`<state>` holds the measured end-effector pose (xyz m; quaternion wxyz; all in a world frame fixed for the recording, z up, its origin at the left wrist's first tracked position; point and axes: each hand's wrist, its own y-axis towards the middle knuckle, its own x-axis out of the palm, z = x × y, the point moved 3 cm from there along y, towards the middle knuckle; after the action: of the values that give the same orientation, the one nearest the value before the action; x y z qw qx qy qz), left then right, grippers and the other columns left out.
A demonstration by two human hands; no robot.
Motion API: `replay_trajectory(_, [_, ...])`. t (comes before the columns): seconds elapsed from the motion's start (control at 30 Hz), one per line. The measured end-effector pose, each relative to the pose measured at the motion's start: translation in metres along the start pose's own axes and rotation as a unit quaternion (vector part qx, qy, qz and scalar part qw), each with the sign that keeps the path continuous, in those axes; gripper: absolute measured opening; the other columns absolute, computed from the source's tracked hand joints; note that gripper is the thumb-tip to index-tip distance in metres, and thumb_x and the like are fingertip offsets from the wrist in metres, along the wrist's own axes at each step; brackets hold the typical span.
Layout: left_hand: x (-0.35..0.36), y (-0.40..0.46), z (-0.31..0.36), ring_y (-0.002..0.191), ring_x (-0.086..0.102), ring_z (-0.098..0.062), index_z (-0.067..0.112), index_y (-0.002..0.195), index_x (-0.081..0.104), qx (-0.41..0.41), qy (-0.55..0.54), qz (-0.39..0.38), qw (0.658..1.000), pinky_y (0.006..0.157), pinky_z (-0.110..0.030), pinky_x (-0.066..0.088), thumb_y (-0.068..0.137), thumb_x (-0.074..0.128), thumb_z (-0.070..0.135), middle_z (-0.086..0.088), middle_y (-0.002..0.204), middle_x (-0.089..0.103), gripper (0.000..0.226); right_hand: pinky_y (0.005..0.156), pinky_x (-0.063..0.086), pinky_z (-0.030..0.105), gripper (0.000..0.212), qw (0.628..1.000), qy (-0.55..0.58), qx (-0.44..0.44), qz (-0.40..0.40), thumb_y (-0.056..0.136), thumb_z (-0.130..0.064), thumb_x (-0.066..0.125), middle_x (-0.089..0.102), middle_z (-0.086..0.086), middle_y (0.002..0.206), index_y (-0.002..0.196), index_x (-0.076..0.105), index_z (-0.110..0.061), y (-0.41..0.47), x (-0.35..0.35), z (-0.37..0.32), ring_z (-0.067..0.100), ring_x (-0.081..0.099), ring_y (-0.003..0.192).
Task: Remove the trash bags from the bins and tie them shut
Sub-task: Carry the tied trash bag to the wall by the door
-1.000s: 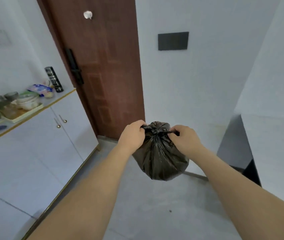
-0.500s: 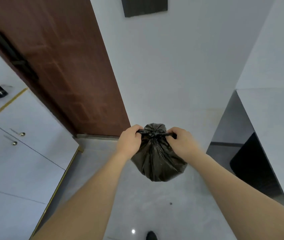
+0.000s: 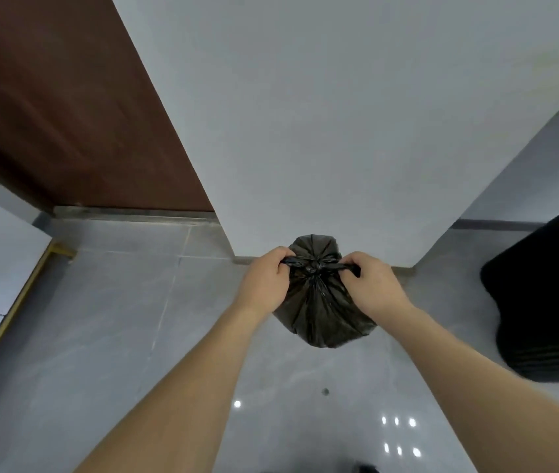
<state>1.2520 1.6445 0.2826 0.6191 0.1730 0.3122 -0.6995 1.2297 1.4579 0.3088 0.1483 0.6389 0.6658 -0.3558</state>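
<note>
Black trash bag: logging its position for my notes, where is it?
Head view, centre: the black trash bag hangs above the floor between left hand and right hand.

Grey tiled floor (image 3: 107,336) lies open below and to the left. A white wall corner (image 3: 305,165) stands just beyond, a black ribbed bin (image 3: 544,319) right.

Glossy grey tiled floor (image 3: 107,336) bears a black, possibly ribbed bin (image 3: 544,302)
</note>
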Motion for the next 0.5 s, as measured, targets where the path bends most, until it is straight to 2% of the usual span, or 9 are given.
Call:
replay_trajectory(0.17, [0.138,0.058,-0.122,0.095,0.061,-0.016,0.022,0.108,0.066,-0.006,-0.017,0.0,1.0,0.088,-0.031,0.049,0.092,0.042,0.008,0.003,0.102,0.069,0.032,0.068,0.043,0.029,0.014,1.0,0.001,0.009,-0.007,0.093,-0.015,0.05,0.066,0.001,0.091,0.092,0.061,-0.024,0.072,0.103,0.144,0.017,0.057,0.078])
replay_trajectory(0.27, [0.204,0.086,-0.172,0.092,0.063,-0.014,0.025,0.104,0.066,-0.008,-0.018,-0.018,1.0,0.087,-0.034,0.051,0.093,0.042,0.012,0.006,0.097,0.069,0.029,0.067,0.042,0.029,0.012,1.0,0.002,0.025,-0.018,0.094,-0.016,0.051,0.065,0.002,0.088,0.091,0.063,-0.021,0.106,0.14,0.216,0.018,0.058,0.08])
replay_trajectory(0.4, [0.267,0.12,-0.188,0.088,0.064,-0.017,0.026,0.102,0.066,0.006,0.002,-0.037,0.999,0.085,-0.038,0.053,0.093,0.042,0.014,0.003,0.094,0.07,0.028,0.067,0.038,0.028,0.012,1.0,-0.006,0.024,0.005,0.093,-0.016,0.051,0.062,-0.001,0.084,0.092,0.063,-0.02,0.138,0.145,0.279,0.019,0.056,0.08])
replay_trajectory(0.5, [0.304,0.14,-0.164,0.099,0.061,-0.02,0.021,0.105,0.066,0.045,0.028,-0.053,0.997,0.087,-0.029,0.047,0.094,0.042,0.01,-0.001,0.104,0.07,0.028,0.065,0.032,0.027,0.017,0.998,-0.037,0.031,0.046,0.095,-0.015,0.048,0.059,0.001,0.089,0.1,0.064,-0.016,0.154,0.124,0.311,0.02,0.051,0.08])
